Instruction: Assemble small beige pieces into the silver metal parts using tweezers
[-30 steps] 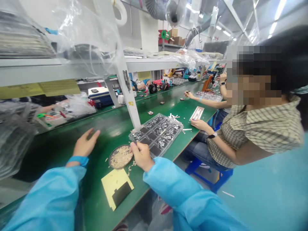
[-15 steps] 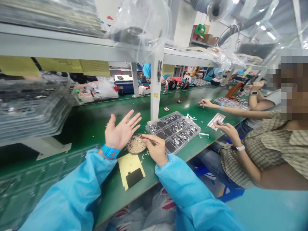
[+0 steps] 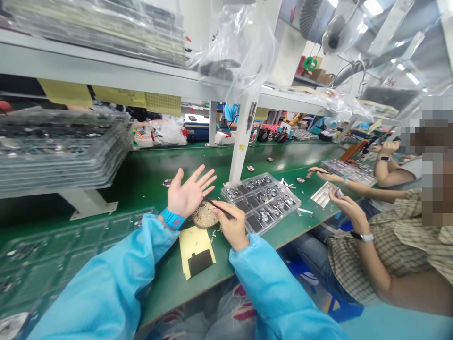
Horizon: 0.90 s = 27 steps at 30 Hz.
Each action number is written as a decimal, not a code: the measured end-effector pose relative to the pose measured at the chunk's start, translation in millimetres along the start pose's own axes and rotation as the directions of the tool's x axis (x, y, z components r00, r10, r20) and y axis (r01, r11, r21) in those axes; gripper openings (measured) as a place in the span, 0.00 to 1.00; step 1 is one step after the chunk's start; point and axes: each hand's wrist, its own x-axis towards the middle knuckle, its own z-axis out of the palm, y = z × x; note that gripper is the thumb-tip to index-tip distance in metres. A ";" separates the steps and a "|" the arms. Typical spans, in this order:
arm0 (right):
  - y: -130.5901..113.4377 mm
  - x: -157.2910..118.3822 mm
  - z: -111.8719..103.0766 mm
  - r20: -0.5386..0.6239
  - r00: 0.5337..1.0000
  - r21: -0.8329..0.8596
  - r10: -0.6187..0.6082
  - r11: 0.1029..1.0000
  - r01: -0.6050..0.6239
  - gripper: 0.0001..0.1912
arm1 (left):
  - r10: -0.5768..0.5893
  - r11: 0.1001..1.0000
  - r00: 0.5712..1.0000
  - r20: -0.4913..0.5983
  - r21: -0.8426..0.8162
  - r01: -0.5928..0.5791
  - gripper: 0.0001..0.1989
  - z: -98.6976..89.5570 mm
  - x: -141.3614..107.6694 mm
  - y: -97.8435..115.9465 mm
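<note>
My left hand (image 3: 187,193) is held palm up with its fingers stretched, nothing lying in it, a blue band at its wrist. Between the fingertips of my right hand (image 3: 231,223) is a thin dark pair of tweezers (image 3: 218,206), pointing toward the left palm. Under and beside both hands sits a round dish (image 3: 205,225) filled with tiny beige pieces, partly hidden by the left fingers. A yellow sheet (image 3: 189,238) with a black rectangle (image 3: 200,262) on it lies nearer to me. Beyond the left thumb is a small dark part (image 3: 167,182).
Right of the dish, a clear compartment tray (image 3: 262,200) holds many small parts. A white post (image 3: 240,146) rises behind it. Stacked clear trays (image 3: 60,156) stand at left, with another tray (image 3: 81,250) below. A co-worker (image 3: 385,245) sits at right, hands over the bench.
The view has swung slightly, so the scene sits further right. A small dark part now shows beside my left thumb. The co-worker's farther hand has come lower and closer, its tool tilted flat.
</note>
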 end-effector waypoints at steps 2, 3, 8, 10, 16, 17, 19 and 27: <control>-1.5 0.4 -0.1 0.001 1.000 0.001 0.017 1.000 -0.017 0.10 | 0.006 1.000 1.000 -0.012 0.012 -0.006 0.38 1.6 -0.2 0.5; -2.4 0.6 -0.2 0.002 1.000 0.004 0.023 1.000 -0.023 0.10 | 0.010 1.000 1.000 -0.016 0.023 -0.010 0.38 2.5 -0.6 0.6; -6.2 1.6 0.9 0.002 0.999 0.017 0.038 0.999 -0.038 0.11 | 0.022 0.993 0.999 -0.041 0.116 -0.017 0.38 5.5 -2.6 -0.4; -5.7 1.3 1.3 -0.002 0.999 0.015 0.049 0.999 -0.049 0.11 | 0.018 0.991 0.999 -0.047 0.135 -0.011 0.38 5.3 -1.9 -0.8; 2.6 -3.9 -6.2 -0.040 0.974 0.002 0.222 0.975 -0.223 0.17 | 0.186 0.880 0.952 -0.244 0.472 -0.051 0.25 1.5 5.1 10.1; 3.5 -4.5 -8.8 -0.037 0.972 -0.023 0.232 0.972 -0.233 0.20 | 0.238 0.828 0.934 -0.265 0.558 -0.053 0.22 0.0 4.1 14.9; 3.5 -5.1 -14.3 0.002 0.982 -0.125 0.188 0.974 -0.186 0.23 | 0.274 0.706 0.925 -0.262 0.708 -0.009 0.19 -4.1 -3.5 26.9; 3.5 -20.8 -30.5 0.358 0.904 -0.396 0.232 0.915 -0.078 0.22 | 0.265 0.244 0.915 -0.305 0.939 0.242 0.19 -39.0 -124.1 86.6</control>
